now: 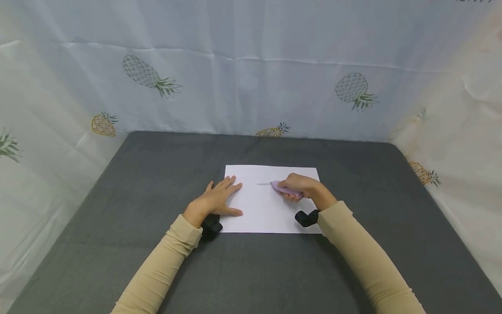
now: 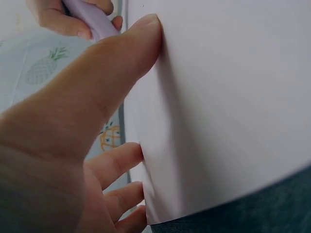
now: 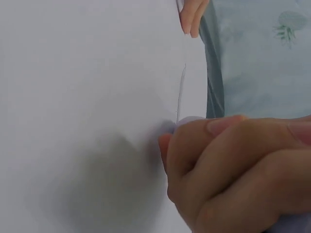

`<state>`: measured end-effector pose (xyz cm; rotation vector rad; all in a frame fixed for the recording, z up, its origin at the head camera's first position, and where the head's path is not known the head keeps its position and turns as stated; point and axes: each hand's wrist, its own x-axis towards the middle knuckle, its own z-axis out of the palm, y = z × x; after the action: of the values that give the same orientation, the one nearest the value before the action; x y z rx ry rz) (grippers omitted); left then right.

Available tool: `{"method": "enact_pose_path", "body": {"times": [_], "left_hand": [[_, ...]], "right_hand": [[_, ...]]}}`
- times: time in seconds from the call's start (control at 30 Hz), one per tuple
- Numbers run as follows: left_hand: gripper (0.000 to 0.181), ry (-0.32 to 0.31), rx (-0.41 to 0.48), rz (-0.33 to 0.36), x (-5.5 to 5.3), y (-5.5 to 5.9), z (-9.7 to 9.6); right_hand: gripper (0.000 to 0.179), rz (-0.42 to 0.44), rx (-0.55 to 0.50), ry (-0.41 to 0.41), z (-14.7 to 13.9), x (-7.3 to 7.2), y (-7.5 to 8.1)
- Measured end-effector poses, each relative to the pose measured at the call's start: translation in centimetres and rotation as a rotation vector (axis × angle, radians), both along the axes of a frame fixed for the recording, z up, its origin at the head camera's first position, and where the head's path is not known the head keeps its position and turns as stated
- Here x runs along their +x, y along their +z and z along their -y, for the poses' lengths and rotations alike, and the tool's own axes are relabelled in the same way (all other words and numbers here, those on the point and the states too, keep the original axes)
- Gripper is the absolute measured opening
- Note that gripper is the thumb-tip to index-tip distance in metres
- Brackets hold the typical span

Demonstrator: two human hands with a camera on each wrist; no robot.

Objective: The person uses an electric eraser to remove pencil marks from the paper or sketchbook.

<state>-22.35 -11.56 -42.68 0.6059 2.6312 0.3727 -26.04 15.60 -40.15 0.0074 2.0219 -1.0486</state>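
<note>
While pinning white paper sheet (image 1: 270, 205) at mat centre, left hand (image 1: 217, 200) spread flat (likely against slipping); right hand (image 1: 300, 187) clenched round lilac knife (image 1: 283, 189), blade on sheet's far half.

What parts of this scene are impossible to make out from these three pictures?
- Tip of the purple tool: too small in the head view; in the right wrist view only a thin blurred line on the paper, so whether it cuts or marks is unclear.
- Tool's handle: mostly wrapped by the right hand.
- Paper under the left hand: covered by palm and fingers.
- Paper's far side in the left wrist view: cut off by the frame.
</note>
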Motion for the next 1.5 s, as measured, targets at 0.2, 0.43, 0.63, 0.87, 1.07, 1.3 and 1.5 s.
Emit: {"method": "enact_pose_path", "body": {"times": [0.2, 0.43, 0.63, 0.87, 1.07, 1.3, 1.5], "left_hand": [[0.088, -0.004, 0.008, -0.002, 0.0, 0.0, -0.1], [0.088, -0.002, 0.004, 0.001, 0.0, -0.1, -0.2], [0.089, 0.001, 0.012, 0.001, 0.0, -0.4, -0.1], [0.088, 0.010, 0.017, 0.000, 0.1, -0.2, 0.2], [0.088, 0.000, 0.012, -0.004, 0.1, -0.1, 0.1], [0.088, 0.006, 0.020, -0.006, 0.1, 0.0, 0.1], [0.088, -0.001, 0.007, -0.005, -0.1, -0.2, -0.1]], "right_hand": [[0.026, 0.004, 0.037, -0.002, -0.5, 0.1, 0.0], [0.027, -0.008, 0.047, 0.029, -0.4, 0.0, 0.1], [0.029, -0.028, 0.044, 0.038, -0.1, -0.1, 0.1], [0.028, -0.050, 0.073, 0.031, 0.4, -0.1, 0.0], [0.030, -0.052, 0.095, 0.028, 0.4, 0.2, 0.2], [0.030, -0.063, 0.061, 0.003, 0.7, 0.6, 0.4], [0.028, -0.050, 0.086, 0.009, 0.6, 0.6, 0.4]]}}
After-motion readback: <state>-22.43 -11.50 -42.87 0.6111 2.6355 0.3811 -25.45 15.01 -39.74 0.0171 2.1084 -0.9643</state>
